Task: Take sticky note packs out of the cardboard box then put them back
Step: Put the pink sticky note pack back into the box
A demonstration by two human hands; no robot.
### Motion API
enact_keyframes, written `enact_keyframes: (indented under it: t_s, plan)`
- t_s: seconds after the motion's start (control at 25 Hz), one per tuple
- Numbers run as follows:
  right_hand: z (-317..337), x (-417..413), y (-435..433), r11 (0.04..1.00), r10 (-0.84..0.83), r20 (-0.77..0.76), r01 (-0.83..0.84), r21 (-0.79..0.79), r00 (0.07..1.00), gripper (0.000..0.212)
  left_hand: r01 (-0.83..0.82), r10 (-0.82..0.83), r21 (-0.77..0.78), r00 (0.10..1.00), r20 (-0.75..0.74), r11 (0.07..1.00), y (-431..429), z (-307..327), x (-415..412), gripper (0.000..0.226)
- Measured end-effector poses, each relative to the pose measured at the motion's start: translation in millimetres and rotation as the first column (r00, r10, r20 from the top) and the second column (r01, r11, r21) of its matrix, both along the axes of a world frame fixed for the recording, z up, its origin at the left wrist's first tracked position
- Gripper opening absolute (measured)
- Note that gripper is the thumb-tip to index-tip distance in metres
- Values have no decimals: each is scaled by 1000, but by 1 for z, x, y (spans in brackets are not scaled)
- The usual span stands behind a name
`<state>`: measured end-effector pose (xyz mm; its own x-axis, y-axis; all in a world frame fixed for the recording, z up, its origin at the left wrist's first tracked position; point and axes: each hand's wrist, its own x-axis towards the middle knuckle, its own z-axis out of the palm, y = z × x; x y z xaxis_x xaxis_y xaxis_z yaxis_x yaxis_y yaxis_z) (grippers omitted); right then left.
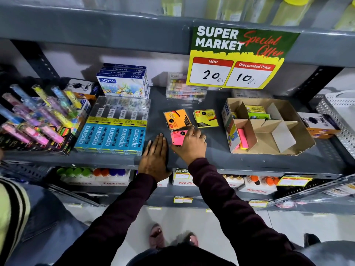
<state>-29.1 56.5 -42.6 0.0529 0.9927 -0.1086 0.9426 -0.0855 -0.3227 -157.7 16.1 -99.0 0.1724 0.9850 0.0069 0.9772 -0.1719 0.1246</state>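
An open cardboard box (288, 148) with dividers stands on the grey shelf (240, 162) at the right; a pink sticky note pack (242, 138) stands in its front left cell and yellow-green packs (256, 112) sit in the back cell. On the shelf left of the box lie an orange pack (177, 119), a yellow pack (206, 118) and a pink pack (177, 137). My right hand (192, 145) rests on the pink pack, fingers curled around its right side. Flat on the shelf just left of it lies my left hand (156, 157), holding nothing.
Blue Apsara pencil boxes (113, 135) lie left of my hands, and a rack of coloured pens (36, 120) further left. Crayon boxes (124, 83) and clear cases (184, 91) stand behind. A price sign (234, 60) hangs above. A white basket (338, 112) is at far right.
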Motion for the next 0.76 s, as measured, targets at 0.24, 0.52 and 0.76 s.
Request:
enact_keyframes:
  t_s: [0.24,0.52,0.76]
  plan:
    - [0,5,-4,999,-17,8,17,-27,1000,114,-2,3,6,1000,-23,1000,-2,2,0,116]
    - [47,73,-32,960,-109,-57,120,253,992,119,46,-47,49,998,32,998,-2,-2,-1,110]
    - [66,194,-21,817,-466,-123,479,322,876,116,19,-18,71,1000,-16,997,-1,-6,-1,111]
